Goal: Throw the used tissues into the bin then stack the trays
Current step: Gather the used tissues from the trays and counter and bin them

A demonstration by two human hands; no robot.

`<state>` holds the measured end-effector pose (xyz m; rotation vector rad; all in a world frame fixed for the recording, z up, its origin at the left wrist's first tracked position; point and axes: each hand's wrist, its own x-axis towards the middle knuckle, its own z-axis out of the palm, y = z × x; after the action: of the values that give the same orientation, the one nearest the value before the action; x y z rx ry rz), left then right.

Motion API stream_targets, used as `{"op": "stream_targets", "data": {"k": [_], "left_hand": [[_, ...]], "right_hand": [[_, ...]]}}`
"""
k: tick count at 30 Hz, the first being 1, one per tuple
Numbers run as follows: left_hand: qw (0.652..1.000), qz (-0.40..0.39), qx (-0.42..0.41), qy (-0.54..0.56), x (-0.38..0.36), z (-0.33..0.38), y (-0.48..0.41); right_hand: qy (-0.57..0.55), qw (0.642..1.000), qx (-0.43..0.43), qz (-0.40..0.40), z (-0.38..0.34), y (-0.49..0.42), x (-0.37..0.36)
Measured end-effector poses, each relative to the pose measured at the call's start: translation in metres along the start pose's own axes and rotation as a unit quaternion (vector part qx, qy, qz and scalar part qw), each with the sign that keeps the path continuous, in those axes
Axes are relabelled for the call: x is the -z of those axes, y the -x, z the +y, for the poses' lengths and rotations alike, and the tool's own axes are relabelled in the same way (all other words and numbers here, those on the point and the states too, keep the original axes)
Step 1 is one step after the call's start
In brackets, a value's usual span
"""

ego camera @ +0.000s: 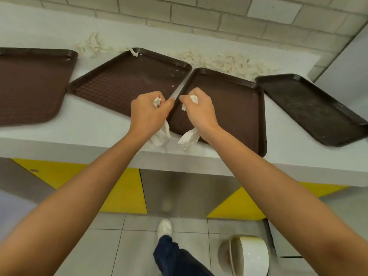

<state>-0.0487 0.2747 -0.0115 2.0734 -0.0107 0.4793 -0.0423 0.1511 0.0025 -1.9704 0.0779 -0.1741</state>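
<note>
Tissues (162, 134) in hands (148, 112) above trays (239, 116)

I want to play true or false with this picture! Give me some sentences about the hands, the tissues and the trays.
The left hand grips a tissue. True.
The other hand is empty. False: the right hand grips another tissue.
Loose tissues lie by the wall behind the trays. True.
The trays are already stacked. False: they lie spread along the counter.
The bin stands on the counter. False: it is on the floor.
</note>
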Motion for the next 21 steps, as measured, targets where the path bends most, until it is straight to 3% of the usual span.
{"op": "stream_targets", "data": {"k": [13, 21], "left_hand": [[0.998, -0.061, 0.000, 0.012, -0.051, 0.061, 0.120], [0.995, -0.070, 0.069, 0.004, -0.135, 0.092, 0.203]], "right_hand": [[-0.050, 0.998, -0.035, -0.008, 0.044, 0.099, 0.101], [-0.024, 0.984, -0.169, -0.043, 0.135, 0.162, 0.192]]}}
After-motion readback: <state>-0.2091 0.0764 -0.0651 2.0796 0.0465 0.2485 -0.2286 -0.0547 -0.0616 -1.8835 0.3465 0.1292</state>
